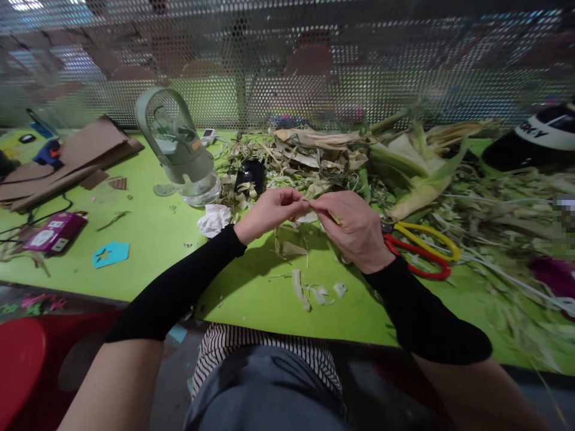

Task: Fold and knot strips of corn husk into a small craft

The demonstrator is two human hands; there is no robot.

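Note:
Above the green table, the fingertips of my left hand (279, 211) and my right hand (353, 226) meet in a close pinch. Between them is a small pale piece of corn husk (308, 216), mostly covered by the fingers. Behind the hands lies a heap of dried corn husks (309, 146), with larger green husk leaves (411, 164) to its right. Scissors (431, 251) with one yellow and one red handle lie beside my right wrist. Scraps of husk (300, 290) are scattered on the table in front. Crumpled white tissue (214, 220) sits near my left wrist.
A pale green bottle (191, 161) stands at left behind the tissue. Farther left are brown cardboard (85, 155), a purple box (56, 232) and a blue tag (111, 255). A black object (530, 140) stands far right. A perforated metal screen (215, 66) borders the back.

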